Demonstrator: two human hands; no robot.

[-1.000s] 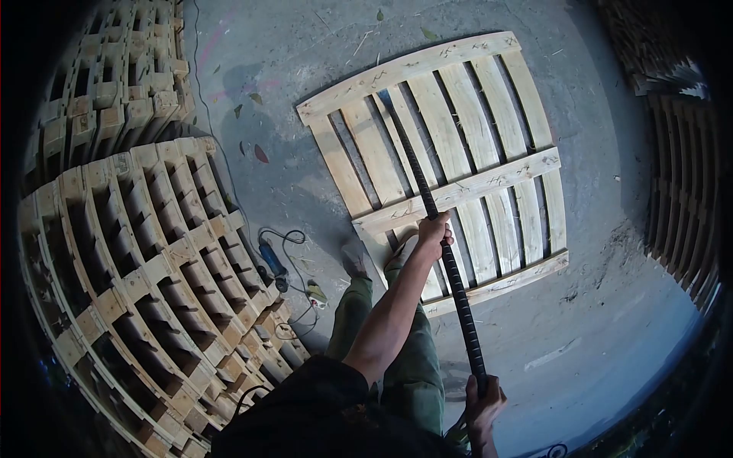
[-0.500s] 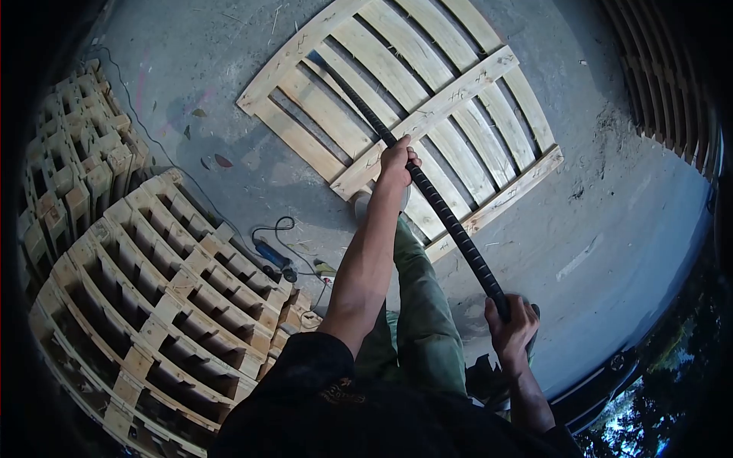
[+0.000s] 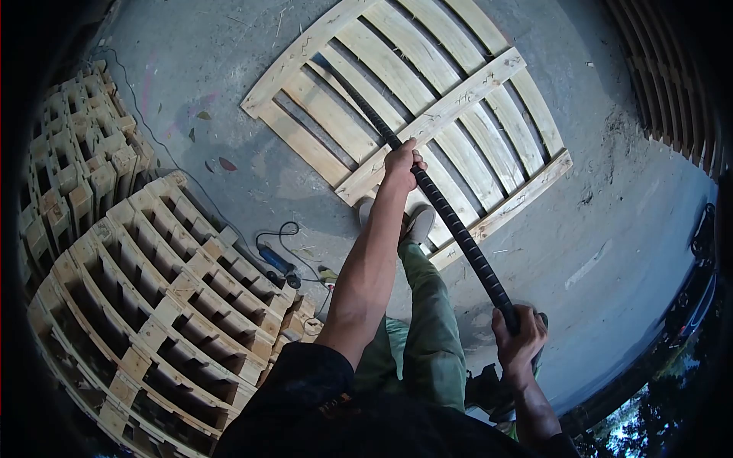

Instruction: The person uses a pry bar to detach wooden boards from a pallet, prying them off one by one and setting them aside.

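Head view: both hands clench a long ribbed bar (image 3: 450, 221), left hand (image 3: 401, 162) far down, right hand (image 3: 519, 340) at the near end (a lever grip), its tip wedged between slats of the pallet (image 3: 458, 107) lying on the floor (image 3: 626, 198), one shoe (image 3: 418, 223) pinning it.

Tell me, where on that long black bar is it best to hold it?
Grip the ribbed bar at two spread points from above, as shown: the left hand near the middle, the right hand at the near end. Its far tip sits between the slats of the pallet, so a wide grip probably gives leverage.
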